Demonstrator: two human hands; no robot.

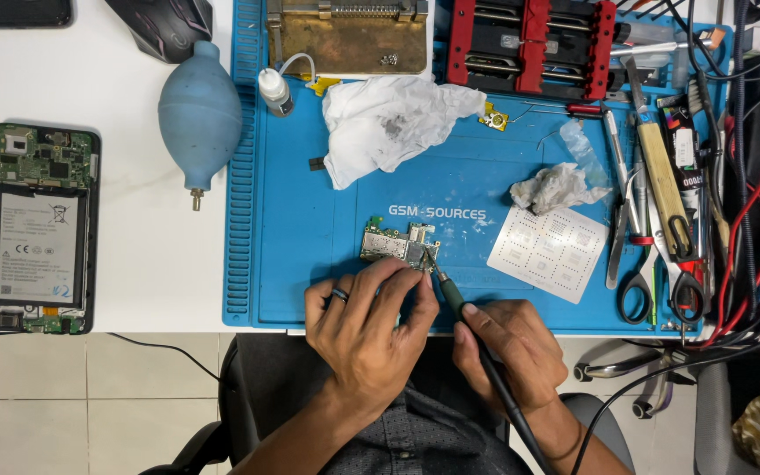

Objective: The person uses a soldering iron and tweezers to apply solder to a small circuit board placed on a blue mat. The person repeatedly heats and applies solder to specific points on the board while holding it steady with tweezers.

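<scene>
A small green phone circuit board (399,244) lies on the blue work mat (310,229). My left hand (367,330), a dark ring on one finger, rests at the mat's near edge with its fingertips pinched at the board's lower right corner; what they pinch is too small to see. My right hand (512,352) grips a corded soldering iron (450,295) like a pen. Its tip touches the same corner of the board.
An opened phone (43,229) with its battery showing lies far left, a blue air blower (199,114) beside the mat. On the mat sit crumpled tissues (389,123), a small dropper bottle (274,91), a metal stencil sheet (549,252), a red holder (534,44). Tweezers, scissors and cables (688,220) crowd the right.
</scene>
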